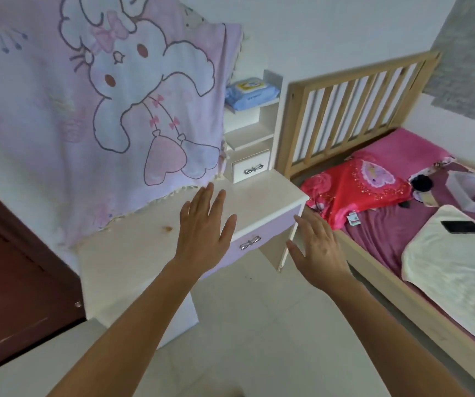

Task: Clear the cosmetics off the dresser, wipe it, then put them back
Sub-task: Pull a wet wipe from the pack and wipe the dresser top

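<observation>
One dresser [259,196] lies beneath straight fingers [206,200] of left hand [205,233]

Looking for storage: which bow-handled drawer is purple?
The wide drawer under the dresser top; the small drawer standing on it is white.

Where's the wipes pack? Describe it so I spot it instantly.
Find the white dresser beside the wooden headboard. At its back right stands a shelf tower; the wipes pack lies on its top shelf, the only soft blue packet, yellow-labelled.
</observation>
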{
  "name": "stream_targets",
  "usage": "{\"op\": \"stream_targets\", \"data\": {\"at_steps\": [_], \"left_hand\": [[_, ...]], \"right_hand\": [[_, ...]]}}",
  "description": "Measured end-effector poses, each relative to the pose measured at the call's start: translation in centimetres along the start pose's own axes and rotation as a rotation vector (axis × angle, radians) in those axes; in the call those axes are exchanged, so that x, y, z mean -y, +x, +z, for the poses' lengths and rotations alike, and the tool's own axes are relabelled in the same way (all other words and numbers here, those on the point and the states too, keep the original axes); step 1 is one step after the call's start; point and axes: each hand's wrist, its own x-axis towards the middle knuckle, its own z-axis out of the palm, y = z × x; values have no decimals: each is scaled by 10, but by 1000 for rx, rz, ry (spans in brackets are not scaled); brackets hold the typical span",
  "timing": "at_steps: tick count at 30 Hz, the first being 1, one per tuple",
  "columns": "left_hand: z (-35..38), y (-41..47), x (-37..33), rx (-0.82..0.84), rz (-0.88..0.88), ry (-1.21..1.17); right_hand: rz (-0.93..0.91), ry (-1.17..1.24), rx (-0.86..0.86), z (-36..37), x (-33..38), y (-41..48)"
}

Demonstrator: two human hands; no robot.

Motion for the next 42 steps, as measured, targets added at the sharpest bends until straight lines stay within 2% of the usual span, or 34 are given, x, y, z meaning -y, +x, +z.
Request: {"op": "stream_targets", "data": {"at_steps": [6, 9, 16, 21, 25, 31, 36, 39, 42], "left_hand": [[35, 145, -55, -15, 109, 0], [54, 203, -68, -53, 146, 48], [116, 321, -73, -31, -13, 144], [127, 400, -78, -10, -119, 245], [131, 445, -65, 68, -190, 301], [135, 517, -16, 123, -196, 267], [149, 553, 30, 136, -212, 159], [161, 562, 50, 60, -206, 91], [164, 574, 63, -9, -137, 137]], "right_hand": [[80, 7, -72, -46, -78, 115], [52, 0, -77, -46, -115, 171], [-9, 49, 15, -27, -193, 312], [-150, 26, 57, -31, -226, 422], [-238, 83, 60, -25, -215, 499], [-427, 176, 17, -14, -163, 586], [-402, 213, -48, 7, -133, 635], [-328, 265, -86, 31, -125, 648], [-297, 363, -194, 53, -123, 653]]}}
